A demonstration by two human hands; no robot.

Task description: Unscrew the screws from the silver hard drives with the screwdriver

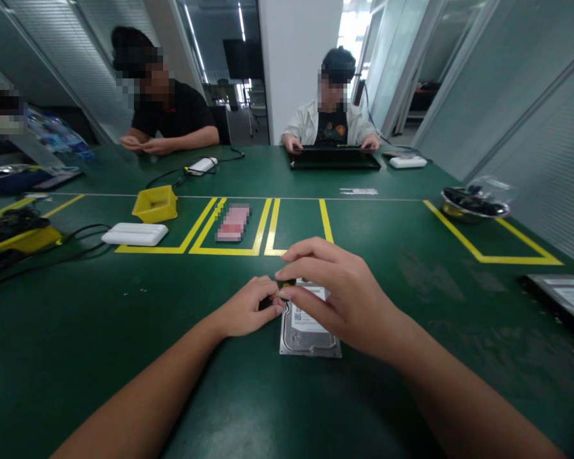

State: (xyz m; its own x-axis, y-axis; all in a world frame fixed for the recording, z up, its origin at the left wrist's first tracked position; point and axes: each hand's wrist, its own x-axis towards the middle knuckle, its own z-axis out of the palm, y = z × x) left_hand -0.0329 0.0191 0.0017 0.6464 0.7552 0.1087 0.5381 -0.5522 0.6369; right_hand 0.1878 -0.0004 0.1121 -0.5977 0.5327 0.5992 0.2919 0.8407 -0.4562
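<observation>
A silver hard drive (310, 345) with a white label lies flat on the green table in front of me. Over its upper left part, my right hand (337, 290) pinches the black handle of a screwdriver (287, 284) between thumb and fingers; its tip is hidden. My left hand (249, 307) is closed at the drive's left edge, thumb and fingers holding it close beneath the screwdriver. Some of the left fingertips are covered.
Yellow tape (224, 251) marks areas on the table, one with a pink blurred card-like thing (234, 223). A yellow bin (155, 204), white power strip (134, 234), metal bowl of dark parts (476, 203) and black device (567, 299) surround me. Two people sit opposite, one holding a black panel (335, 158).
</observation>
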